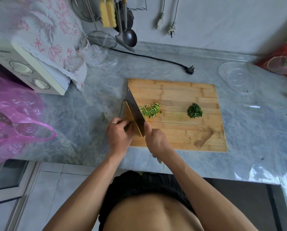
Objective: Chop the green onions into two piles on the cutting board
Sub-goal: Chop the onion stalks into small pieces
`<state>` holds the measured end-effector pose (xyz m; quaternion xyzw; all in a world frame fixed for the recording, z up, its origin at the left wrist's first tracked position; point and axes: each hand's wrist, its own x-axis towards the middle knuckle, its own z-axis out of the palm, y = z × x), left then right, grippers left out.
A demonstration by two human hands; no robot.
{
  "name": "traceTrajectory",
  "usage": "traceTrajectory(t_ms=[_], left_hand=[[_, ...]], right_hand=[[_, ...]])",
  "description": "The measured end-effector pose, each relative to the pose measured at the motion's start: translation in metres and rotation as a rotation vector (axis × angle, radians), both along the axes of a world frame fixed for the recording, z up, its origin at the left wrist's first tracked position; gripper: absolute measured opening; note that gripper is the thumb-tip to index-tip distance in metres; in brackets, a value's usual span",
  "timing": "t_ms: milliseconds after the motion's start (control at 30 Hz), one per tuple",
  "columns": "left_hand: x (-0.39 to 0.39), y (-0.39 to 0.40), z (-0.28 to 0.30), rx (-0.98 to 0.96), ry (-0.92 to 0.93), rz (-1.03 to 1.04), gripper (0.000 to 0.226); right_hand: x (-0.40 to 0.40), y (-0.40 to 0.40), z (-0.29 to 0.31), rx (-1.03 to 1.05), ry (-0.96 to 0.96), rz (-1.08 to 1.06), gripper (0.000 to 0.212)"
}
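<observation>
At the cutting board's (176,130) left edge, the left hand (118,133) pinches the onion stalks (128,125), long axis crosswise to the cleaver (135,112). The right hand (156,141), wrapped around the handle, holds the blade just right of those fingers.

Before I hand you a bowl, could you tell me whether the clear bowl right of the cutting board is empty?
Empty, it seems: the grey countertop shows straight through the clear bowl, with nothing visible inside it.

Both bare forearms reach forward and converge toward each other; the left hand (119,134) is curled palm-down, fingertips bunched and pinched together, a thin silver ring (113,122) on one finger; the right hand (156,142) is closed in a fist, knuckles up, wrist angled slightly inward.
</observation>
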<state>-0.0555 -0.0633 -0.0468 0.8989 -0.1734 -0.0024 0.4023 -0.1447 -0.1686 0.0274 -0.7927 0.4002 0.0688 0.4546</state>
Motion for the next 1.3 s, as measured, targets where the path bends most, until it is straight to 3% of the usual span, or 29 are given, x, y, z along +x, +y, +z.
traceTrajectory(t_ms=[33,167,467,767,833,867,900,933,967,1033,1067,1133,1233,1300], left_hand=[[0.001,0.000,-0.001,0.004,-0.002,-0.002,0.024],[0.001,-0.001,-0.004,0.026,0.002,-0.006,0.016],[0.002,-0.002,-0.012,-0.027,0.001,-0.033,0.027],[0.008,0.004,-0.014,-0.129,-0.058,-0.060,0.012],[0.010,0.007,-0.015,-0.135,-0.045,-0.045,0.013],[0.011,0.008,-0.016,-0.124,-0.043,-0.045,0.017],[0.010,0.009,-0.015,-0.105,-0.046,-0.052,0.022],[0.008,0.009,-0.014,-0.078,-0.050,-0.059,0.027],[0.007,0.009,-0.012,-0.051,-0.051,-0.068,0.030],[0.007,0.007,-0.008,-0.004,-0.048,-0.088,0.034],[0.007,0.007,-0.008,0.012,-0.042,-0.097,0.035],[0.009,0.007,-0.008,0.030,-0.032,-0.105,0.035],[0.012,0.007,-0.010,0.040,-0.006,-0.100,0.032],[0.012,0.005,-0.010,0.044,0.033,-0.095,0.027]], right_hand=[[-0.002,-0.002,0.001,0.096,0.026,0.045,0.058],[-0.005,-0.007,0.000,-0.028,0.001,0.135,0.056],[-0.027,-0.014,0.005,-0.106,-0.106,0.268,0.054],[-0.041,-0.016,0.003,-0.112,-0.153,0.259,0.059],[-0.041,-0.013,0.003,-0.174,-0.192,0.308,0.052],[-0.042,-0.012,0.006,-0.172,-0.166,0.287,0.037],[-0.042,-0.016,0.005,-0.044,-0.176,0.241,0.032],[-0.044,-0.018,-0.006,-0.152,-0.253,0.199,0.067],[-0.044,-0.020,-0.015,-0.228,-0.326,0.308,0.094],[-0.047,-0.025,-0.034,-0.509,-0.416,0.416,0.105],[-0.044,-0.020,-0.033,-0.567,-0.449,0.368,0.104],[-0.044,-0.010,-0.040,-0.479,-0.406,0.300,0.089],[-0.041,-0.005,-0.056,-0.697,-0.344,0.093,0.062],[-0.042,-0.011,-0.050,-0.724,-0.185,0.198,0.056]])
